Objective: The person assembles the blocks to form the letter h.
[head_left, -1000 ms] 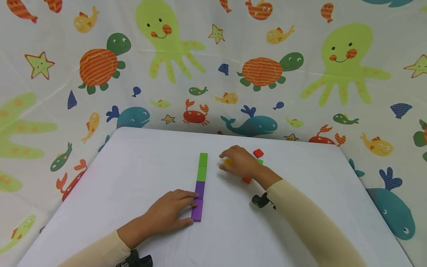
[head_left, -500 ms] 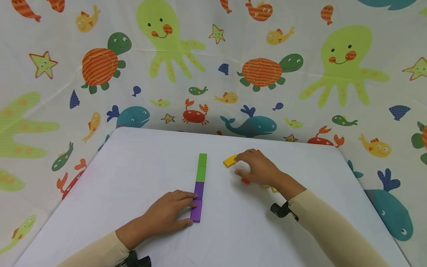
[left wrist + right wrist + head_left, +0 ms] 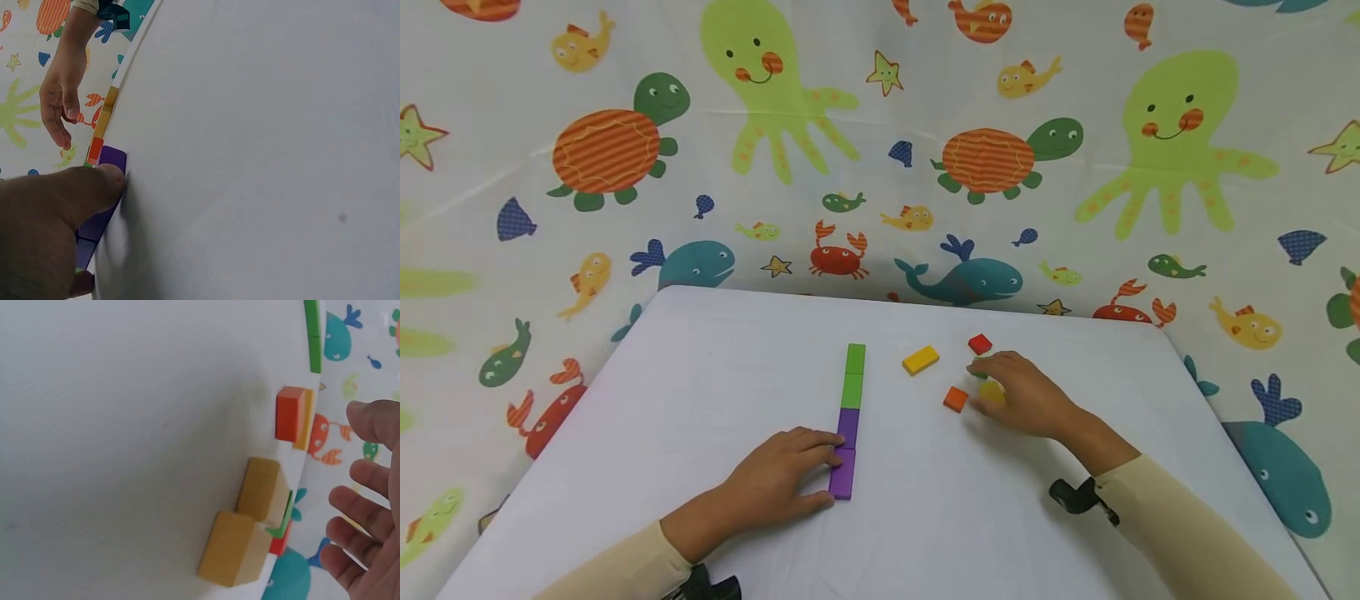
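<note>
while the left hand rests beside the row with fingers loosely extended, its fingertips touch the near purple block and the far purple block, its thumb at the row's near corner. beyond these, end to end in the same straight line on the white table, lie the nearer green block and the farther green block. the right hand hangs over the loose blocks, thumb and fingers wide apart, with nothing in its grasp. just beside its thumb sits an orange block; a red block lies past its fingertips, and a small green block is partly covered by them. a flat yellow block lies between the row and this group. in the right wrist view, two yellowish blocks stand close together near the hand.
</note>
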{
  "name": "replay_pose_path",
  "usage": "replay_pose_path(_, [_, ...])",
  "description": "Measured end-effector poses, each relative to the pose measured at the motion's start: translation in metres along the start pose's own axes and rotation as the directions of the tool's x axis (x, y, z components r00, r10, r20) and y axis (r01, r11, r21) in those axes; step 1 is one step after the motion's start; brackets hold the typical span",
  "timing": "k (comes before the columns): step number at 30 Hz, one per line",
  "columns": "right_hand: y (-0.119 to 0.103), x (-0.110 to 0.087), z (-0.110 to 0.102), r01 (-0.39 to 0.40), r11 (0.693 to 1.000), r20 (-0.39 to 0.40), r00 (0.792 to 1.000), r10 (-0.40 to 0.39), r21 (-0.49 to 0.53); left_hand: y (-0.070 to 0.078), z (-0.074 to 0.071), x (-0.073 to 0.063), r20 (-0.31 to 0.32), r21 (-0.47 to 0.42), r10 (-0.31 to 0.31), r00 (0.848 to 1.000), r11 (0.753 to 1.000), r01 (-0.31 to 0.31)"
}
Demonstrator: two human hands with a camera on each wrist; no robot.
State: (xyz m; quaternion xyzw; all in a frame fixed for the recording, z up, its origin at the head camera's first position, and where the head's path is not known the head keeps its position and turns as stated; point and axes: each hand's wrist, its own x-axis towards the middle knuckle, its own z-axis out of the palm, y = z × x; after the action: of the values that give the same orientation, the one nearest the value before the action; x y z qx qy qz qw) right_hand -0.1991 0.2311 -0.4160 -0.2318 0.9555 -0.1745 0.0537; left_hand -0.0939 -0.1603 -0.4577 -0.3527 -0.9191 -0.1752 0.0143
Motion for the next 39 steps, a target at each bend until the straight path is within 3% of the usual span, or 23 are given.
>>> replay_pose_path(11, [0.024, -0.02, 0.004, -0.115, 0.993, 0.011, 0.993, 0.115, -0.002, -0.006, 0.0, 0.002, -0.006, -0.009, 0.009, 1.0, 1.0, -0.009])
replay_pose_path(19, [0.043, -0.033, 0.009, -0.141, 0.99, 0.053, 0.988, 0.142, -0.013, -0.011, 0.005, 0.002, -0.06, 0.016, 0.045, 0.997, 0.999, -0.044])
replay_pose_path(39, [0.063, -0.042, 0.01, -0.091, 0.995, 0.05, 0.994, 0.093, -0.048, -0.009, 0.004, 0.004, -0.028, 0.006, 0.026, 0.999, 1.0, -0.026])
